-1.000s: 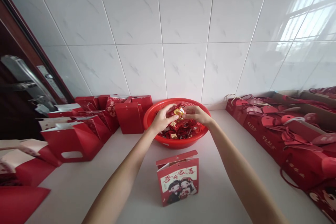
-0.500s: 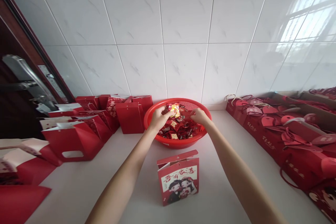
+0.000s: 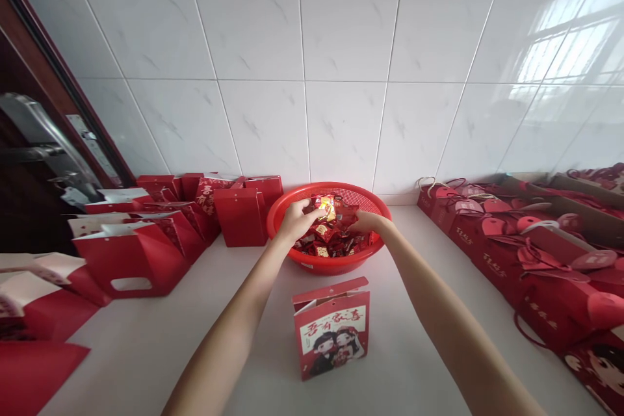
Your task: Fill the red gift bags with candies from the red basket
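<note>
A red plastic basket (image 3: 336, 268) holds red-wrapped candies (image 3: 336, 247). At its left side my left hand (image 3: 296, 220) pinches a yellow-and-red candy packet (image 3: 325, 207) above the pile. My right hand (image 3: 366, 222) reaches into the basket from the right, its fingertips down among the wrappers; what they hold, if anything, is hidden. In front of the basket a red gift box (image 3: 332, 338) with a cartoon couple on its face stands upright, its top flap partly raised.
Several red boxes (image 3: 134, 260) stand at the left, many with open tops. Red boxes with ribbons and cord handles (image 3: 507, 266) fill the right side. A tiled wall (image 3: 341, 130) rises behind the basket; a door handle (image 3: 53, 136) is at the far left.
My right hand has moved slightly left and lower into the candies. My left hand still has the yellow-and-red packet in nearly the same place.
</note>
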Motion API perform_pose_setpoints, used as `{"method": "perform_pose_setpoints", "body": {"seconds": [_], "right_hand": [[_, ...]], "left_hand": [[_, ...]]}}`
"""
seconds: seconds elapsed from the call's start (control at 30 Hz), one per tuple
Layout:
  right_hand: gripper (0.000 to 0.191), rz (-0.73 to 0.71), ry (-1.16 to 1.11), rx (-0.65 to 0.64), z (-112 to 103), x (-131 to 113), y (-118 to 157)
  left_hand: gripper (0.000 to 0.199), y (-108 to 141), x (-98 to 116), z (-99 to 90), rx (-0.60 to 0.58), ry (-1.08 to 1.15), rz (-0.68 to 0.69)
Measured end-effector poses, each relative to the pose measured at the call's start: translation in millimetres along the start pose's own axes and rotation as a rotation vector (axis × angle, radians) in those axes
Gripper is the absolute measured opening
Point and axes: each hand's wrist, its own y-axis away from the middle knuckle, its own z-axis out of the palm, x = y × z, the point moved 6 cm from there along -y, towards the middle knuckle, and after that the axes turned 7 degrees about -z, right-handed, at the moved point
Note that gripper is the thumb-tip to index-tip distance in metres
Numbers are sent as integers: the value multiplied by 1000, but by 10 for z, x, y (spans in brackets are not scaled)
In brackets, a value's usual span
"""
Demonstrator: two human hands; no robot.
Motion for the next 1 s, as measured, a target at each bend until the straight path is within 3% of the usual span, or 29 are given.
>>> {"method": "perform_pose_setpoints", "body": {"seconds": [0.1, 0.33, 0.43, 0.53, 0.6, 0.7, 0.8, 0.9, 1.0], "right_hand": [[24, -36, 2, -21, 20, -13, -8], [36, -79, -37, 5, -1, -52, 44], [41, -50, -229, -31, 3, -86, 103], [41, -11, -504, -155, 69, -120, 167], [47, -9, -561, -219, 101, -126, 193], [55, -70, -633, -271, 120, -143, 198], [51, -195, -730, -309, 105, -201, 198], [42, -310, -834, -252, 29, -241, 191], [42, -386, -943, -132, -59, -234, 174]], "left_hand": [[26, -11, -12, -1, 10, -9, 14], [27, -45, -42, 8, 16, -22, 45], [27, -33, -43, 8, 8, -22, 32], [27, -4, -17, 6, -3, -20, 25], [27, 14, 5, 10, -15, -13, 24], [30, 21, 19, 21, -32, 7, 13], [29, 15, 27, 18, -20, 38, 13], [28, 22, 64, 6, 1, 94, 30], [25, 49, 110, -58, 96, 186, 32]]}}
